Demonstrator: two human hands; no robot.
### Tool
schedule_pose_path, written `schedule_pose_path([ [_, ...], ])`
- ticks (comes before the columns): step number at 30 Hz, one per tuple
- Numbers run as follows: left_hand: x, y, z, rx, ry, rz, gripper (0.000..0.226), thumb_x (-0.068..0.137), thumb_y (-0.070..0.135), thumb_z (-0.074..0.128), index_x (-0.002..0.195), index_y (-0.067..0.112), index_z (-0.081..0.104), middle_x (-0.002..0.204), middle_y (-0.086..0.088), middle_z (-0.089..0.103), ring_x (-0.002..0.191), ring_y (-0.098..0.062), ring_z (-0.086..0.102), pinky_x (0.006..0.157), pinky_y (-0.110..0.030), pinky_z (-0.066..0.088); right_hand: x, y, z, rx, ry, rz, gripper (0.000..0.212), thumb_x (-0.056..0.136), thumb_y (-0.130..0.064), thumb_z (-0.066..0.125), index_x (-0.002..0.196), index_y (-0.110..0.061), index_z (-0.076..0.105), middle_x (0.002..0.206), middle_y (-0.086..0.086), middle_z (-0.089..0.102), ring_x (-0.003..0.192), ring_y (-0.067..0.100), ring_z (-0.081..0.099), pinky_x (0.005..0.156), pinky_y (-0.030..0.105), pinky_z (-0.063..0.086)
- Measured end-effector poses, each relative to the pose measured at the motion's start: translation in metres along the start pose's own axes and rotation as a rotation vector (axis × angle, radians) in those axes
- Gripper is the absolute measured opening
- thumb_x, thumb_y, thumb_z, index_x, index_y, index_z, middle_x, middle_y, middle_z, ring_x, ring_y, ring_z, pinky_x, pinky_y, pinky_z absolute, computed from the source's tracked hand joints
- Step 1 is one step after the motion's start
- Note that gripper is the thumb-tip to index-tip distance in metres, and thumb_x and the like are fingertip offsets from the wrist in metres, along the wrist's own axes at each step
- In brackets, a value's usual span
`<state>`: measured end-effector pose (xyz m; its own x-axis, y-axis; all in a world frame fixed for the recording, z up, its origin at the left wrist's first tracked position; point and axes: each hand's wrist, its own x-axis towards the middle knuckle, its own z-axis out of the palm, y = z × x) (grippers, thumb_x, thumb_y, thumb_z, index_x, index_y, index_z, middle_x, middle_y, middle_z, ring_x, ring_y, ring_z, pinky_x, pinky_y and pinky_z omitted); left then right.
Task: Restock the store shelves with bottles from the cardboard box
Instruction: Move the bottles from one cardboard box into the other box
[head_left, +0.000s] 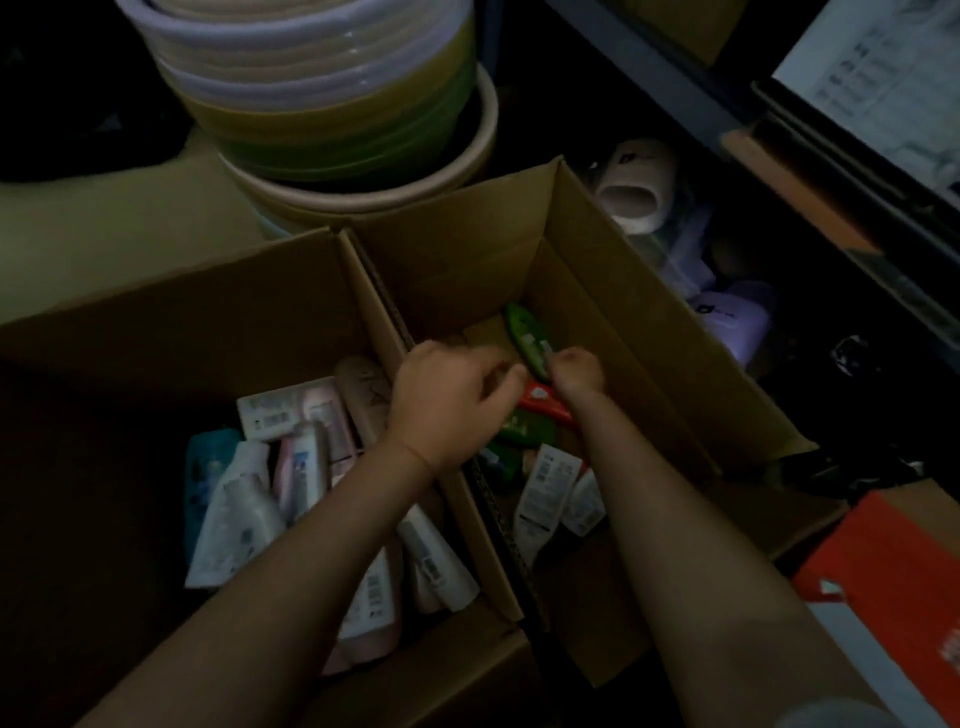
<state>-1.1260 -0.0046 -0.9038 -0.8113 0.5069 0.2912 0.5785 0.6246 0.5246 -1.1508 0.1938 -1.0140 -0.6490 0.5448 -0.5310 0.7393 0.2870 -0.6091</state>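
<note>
Both hands (457, 400) inside box walls (623, 312)

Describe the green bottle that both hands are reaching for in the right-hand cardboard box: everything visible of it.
The green bottle is slim, glossy and plastic-looking, with a pale label near its lower end. It lies tilted against the far inner wall of the right cardboard box, above a red pack. The right hand has its fingers at the lower end, and the left hand reaches in beside it. Dim light hides its cap and label text.

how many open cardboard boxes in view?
2. Left box holds pale bottles; right box, beside it, holds green and red bottles, with both hands inside. Others may be out of frame.
</note>
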Motion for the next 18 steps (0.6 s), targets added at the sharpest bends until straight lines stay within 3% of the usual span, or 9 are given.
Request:
schedule_pose_path([
  [3, 0.003, -0.003, 0.011, 0.063, -0.013, -0.050, 0.043, 0.096, 0.044, 0.046, 0.063, 0.020, 0.060, 0.050, 0.006, 0.048, 0.048, -0.018, 0.051, 0.051, -0.025, 0.016, 0.026, 0.046, -0.003, -0.178, 0.017, -0.039, 0.048, 0.092, -0.034, 0.062, 0.130, -0.005, 0.055, 0.132, 0.021, 0.056, 0.122, 0.037, 0.053, 0.099, 0.038, 0.043],
  [8, 0.008, 0.006, 0.011, 0.109, -0.043, -0.088, 0.050, 0.091, 0.052, 0.042, 0.056, 0.018, 0.054, 0.046, 0.008, 0.036, 0.043, -0.020, 0.047, 0.052, -0.017, 0.014, 0.055, 0.080, 0.019, -0.474, -0.103, -0.099, 0.093, 0.079, -0.057, 0.070, 0.152, -0.027, 0.021, 0.144, 0.019, 0.036, 0.134, 0.039, 0.037, 0.111, 0.048, 0.032],
  [12, 0.008, 0.008, 0.011, 0.093, -0.074, -0.103, 0.046, 0.091, 0.057, 0.043, 0.056, 0.027, 0.046, 0.044, 0.008, 0.035, 0.042, -0.012, 0.041, 0.052, -0.019, 0.015, 0.081, 0.088, 0.033, -0.471, -0.219, -0.035, 0.120, 0.051, -0.051, 0.091, 0.148, -0.014, 0.031, 0.148, 0.015, 0.042, 0.134, 0.033, 0.044, 0.111, 0.047, 0.036],
  [15, 0.009, 0.007, 0.015, 0.084, -0.073, -0.113, 0.053, 0.092, 0.060, 0.042, 0.055, 0.023, 0.050, 0.044, 0.008, 0.036, 0.042, -0.010, 0.040, 0.053, -0.022, 0.016, 0.081, 0.093, 0.032, -0.571, -0.214, -0.119, 0.126, 0.051, -0.056, 0.090, 0.152, -0.017, 0.024, 0.153, 0.012, 0.032, 0.139, 0.033, 0.035, 0.114, 0.048, 0.030],
  [18, 0.010, 0.008, 0.017, 0.094, -0.083, -0.115, 0.057, 0.092, 0.061, 0.040, 0.056, 0.019, 0.052, 0.045, 0.006, 0.040, 0.045, -0.014, 0.045, 0.053, -0.023, 0.019, 0.071, 0.090, 0.031, -0.502, -0.355, -0.101, 0.118, 0.043, -0.071, 0.085, 0.142, -0.022, 0.043, 0.143, 0.010, 0.048, 0.125, 0.029, 0.050, 0.103, 0.037, 0.040],
])
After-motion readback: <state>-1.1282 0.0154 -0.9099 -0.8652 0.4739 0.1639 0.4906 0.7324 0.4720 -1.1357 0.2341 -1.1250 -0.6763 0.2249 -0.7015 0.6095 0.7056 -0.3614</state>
